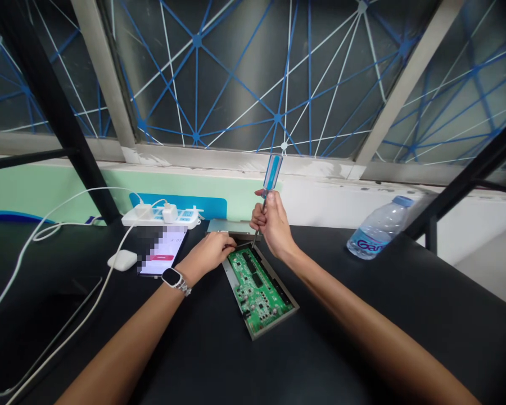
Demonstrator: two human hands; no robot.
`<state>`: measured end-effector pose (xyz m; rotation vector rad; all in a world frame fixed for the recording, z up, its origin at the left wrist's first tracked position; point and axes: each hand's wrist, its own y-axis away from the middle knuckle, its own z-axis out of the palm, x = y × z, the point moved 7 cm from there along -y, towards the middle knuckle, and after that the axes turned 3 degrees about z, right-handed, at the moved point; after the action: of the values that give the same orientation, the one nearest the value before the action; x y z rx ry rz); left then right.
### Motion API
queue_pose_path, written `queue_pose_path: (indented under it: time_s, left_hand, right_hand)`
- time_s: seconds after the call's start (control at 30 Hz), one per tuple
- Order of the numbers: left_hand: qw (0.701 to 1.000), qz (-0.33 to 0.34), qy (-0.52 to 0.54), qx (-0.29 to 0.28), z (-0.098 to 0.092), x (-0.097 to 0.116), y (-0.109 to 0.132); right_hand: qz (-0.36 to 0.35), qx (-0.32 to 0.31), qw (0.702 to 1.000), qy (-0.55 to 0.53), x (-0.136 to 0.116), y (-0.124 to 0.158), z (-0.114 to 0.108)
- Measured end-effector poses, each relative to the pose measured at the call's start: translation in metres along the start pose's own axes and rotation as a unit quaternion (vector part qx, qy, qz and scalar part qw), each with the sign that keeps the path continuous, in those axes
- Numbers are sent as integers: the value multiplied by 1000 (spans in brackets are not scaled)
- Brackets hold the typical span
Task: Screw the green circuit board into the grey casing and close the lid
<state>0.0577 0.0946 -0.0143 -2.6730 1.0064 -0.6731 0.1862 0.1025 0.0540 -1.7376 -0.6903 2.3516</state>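
Note:
A green circuit board lies in a shallow metal case on the black table, tilted to run from far left to near right. My left hand, with a watch on its wrist, is closed on the case's far left corner; its fingertips are partly hidden. In my right hand is a screwdriver with a clear blue handle. The fingers wrap its shaft just below the handle, which points up. Its tip reaches down to the far end of the board; whether a screw sits there I cannot tell.
A flat metal piece lies behind the case. To the left are a phone, a white earbud case, a power strip and white cables. A water bottle stands tilted-looking at right, near a black frame post.

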Motion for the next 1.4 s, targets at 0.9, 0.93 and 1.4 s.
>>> queue_pose_path:
  time_s: [0.9,0.93,1.4]
  left_hand:
    - [1000,-2,-1,-5,3,-3,-1]
    - [1000,-2,-1,-4,4,-4,-1]
    - [1000,-14,-4,-1,3,-3,0]
  right_hand:
    - [-60,-11,983,175,11,-6,-15]
    - [-62,-5,980,188,8,-6,-14]
    - [-64,89,954,278,-6,1,-17]
